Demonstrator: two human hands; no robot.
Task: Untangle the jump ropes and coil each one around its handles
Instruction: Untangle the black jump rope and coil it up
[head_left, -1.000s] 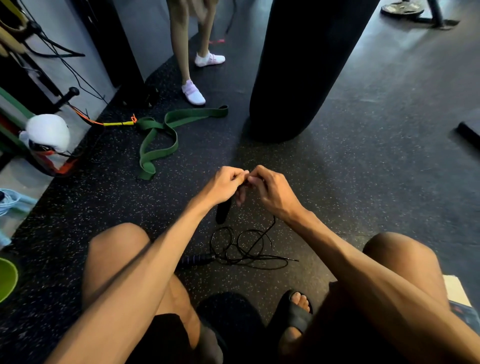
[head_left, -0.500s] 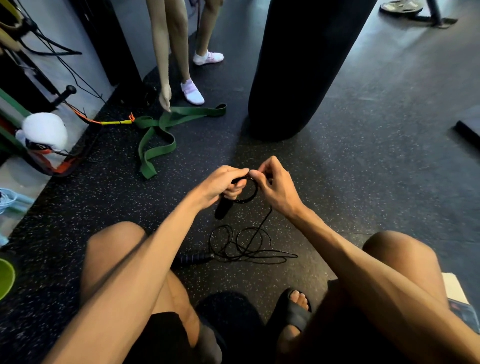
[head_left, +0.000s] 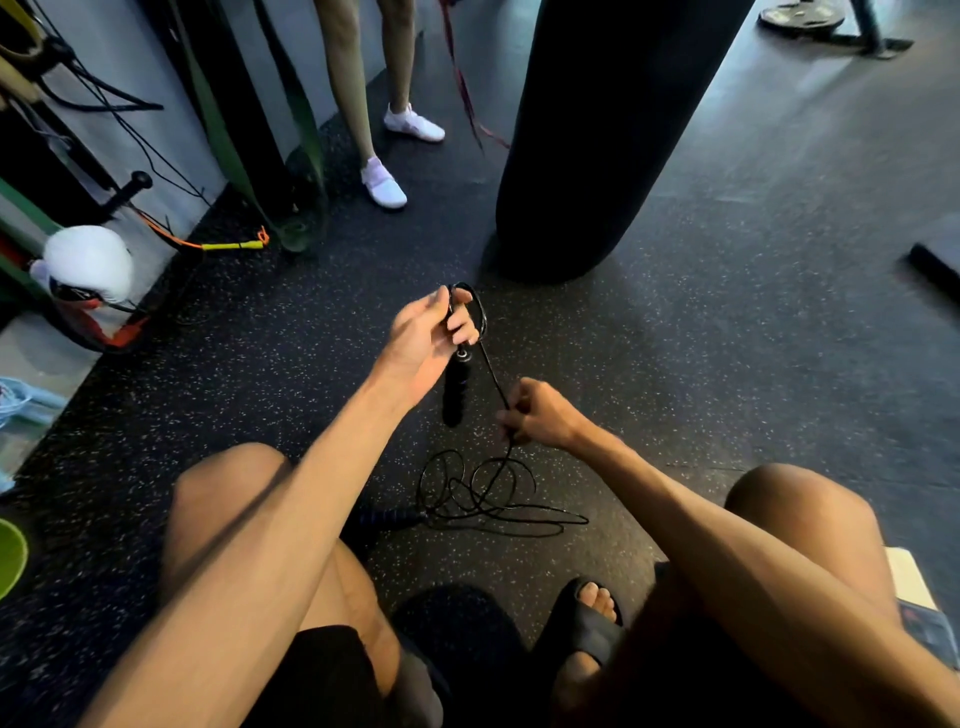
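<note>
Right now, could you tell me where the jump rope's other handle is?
The other handle lies on the floor, lower centre of the head view, just left of the loose cord tangle, by the person's left knee.

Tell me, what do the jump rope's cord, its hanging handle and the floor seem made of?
Cord: thin, glossy black, lying in springy loops, so probably plastic-coated cable or PVC. Handle: matte black and ribbed, likely rubber or foam grip. Floor: dull black with pale flecks, looks like rubber gym matting.
</note>
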